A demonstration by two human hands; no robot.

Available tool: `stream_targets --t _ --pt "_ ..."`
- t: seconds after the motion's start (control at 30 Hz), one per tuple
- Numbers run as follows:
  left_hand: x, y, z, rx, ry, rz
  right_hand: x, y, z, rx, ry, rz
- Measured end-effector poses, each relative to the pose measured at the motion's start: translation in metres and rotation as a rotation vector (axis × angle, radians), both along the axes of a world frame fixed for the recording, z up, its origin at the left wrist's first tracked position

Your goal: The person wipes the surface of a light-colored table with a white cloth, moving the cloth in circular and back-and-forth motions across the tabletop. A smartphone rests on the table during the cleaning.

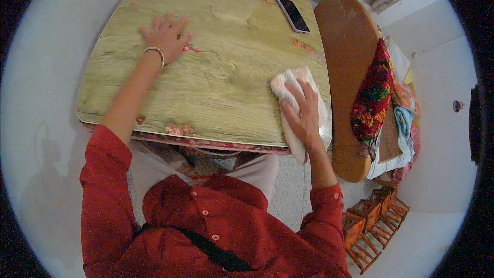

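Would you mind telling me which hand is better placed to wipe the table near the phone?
Right, probably. The right hand already presses the cloth on the table, on the phone's side; the left hand lies flat and empty at the far left.

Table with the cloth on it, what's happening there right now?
A person in a red shirt leans over a greenish wood-grain table. The right hand presses a white cloth flat near the table's right edge, with part of the cloth hanging over the near edge. The left hand rests palm down, fingers spread, on the far left part. A phone lies at the far right corner. A wooden chair draped with colourful fabric stands beside the table.
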State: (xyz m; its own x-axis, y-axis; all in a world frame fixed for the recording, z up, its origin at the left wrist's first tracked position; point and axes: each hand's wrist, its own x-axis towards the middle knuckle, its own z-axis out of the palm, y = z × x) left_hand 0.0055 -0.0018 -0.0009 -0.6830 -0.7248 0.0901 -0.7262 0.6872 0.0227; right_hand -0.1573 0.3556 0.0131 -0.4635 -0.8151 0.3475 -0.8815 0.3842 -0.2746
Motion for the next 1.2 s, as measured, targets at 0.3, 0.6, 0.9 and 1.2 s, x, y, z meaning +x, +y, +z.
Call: stream_targets --t 0.3,0.6,0.9,1.2 --pt "-0.002 0.002 -0.002 -0.028 0.039 -0.005 -0.052 0.057 -0.008 -0.024 0.000 -0.290" --pt "-0.001 -0.002 -0.004 0.001 0.014 0.011 -0.035 -0.027 -0.011 -0.056 0.040 -0.114" --pt "-0.003 0.001 -0.003 -0.020 -0.005 -0.007 0.000 0.047 0.000 0.030 -0.057 -0.163" --pt "-0.003 0.003 0.002 -0.013 0.002 0.020 -0.097 -0.006 -0.012 -0.037 0.095 -0.297"
